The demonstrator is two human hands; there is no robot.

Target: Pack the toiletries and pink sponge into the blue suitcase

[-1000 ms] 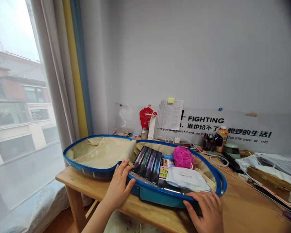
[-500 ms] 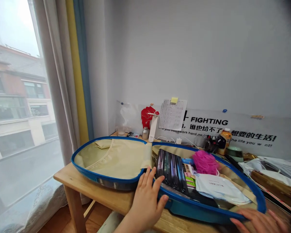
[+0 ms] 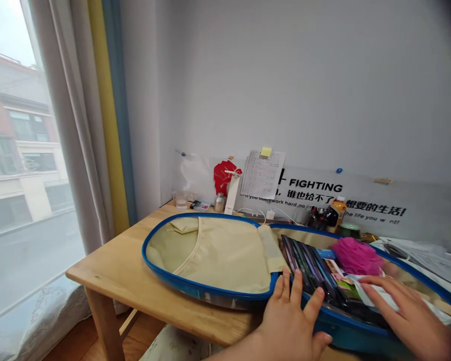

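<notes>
A blue-rimmed suitcase [image 3: 210,291] lies open on the table, its beige-lined lid half at left and the packed half at right. My left hand [image 3: 291,318] is open, fingers spread, at the front rim by the hinge, with its fingertips near a row of dark, glossy slim packs [image 3: 311,265]. Over the packed half, my right hand [image 3: 413,308] is open, fingers stretched across a white packet [image 3: 376,296] and partly hiding it. Behind it sit a pink mesh bath puff [image 3: 357,256] and a small blue item [image 3: 326,254].
The wooden table [image 3: 116,268] reaches toward the window and curtains [image 3: 71,125] at left. Along the wall stand a plastic cup [image 3: 181,200], a small jar [image 3: 219,202], a white lamp-like stand [image 3: 232,193], pens and an orange bottle [image 3: 337,210]. Papers and cables lie at right.
The suitcase has slid right along the table, baring more tabletop at left. My left hand has gone right with it. My right hand has moved from the front right rim onto the white packet.
</notes>
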